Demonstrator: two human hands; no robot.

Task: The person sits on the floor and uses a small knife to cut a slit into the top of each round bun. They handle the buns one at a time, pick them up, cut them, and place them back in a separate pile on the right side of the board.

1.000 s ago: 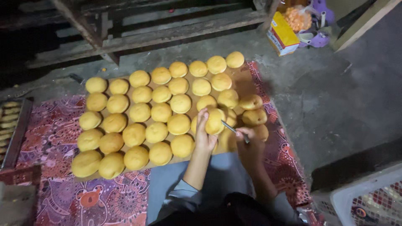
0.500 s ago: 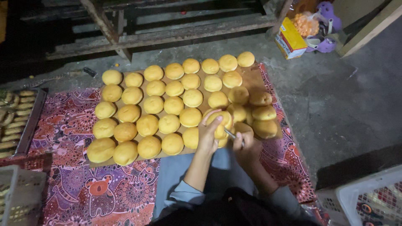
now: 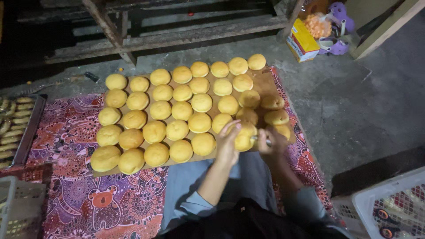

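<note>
Bun (image 3: 245,138), round, golden-yellow, smooth, in left hand (image 3: 228,144).

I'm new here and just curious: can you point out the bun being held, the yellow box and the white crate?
held bun (image 3: 245,138): head view, on its golden top.
yellow box (image 3: 302,39): head view, on its top face.
white crate (image 3: 384,198): head view, on its near rim.
</note>
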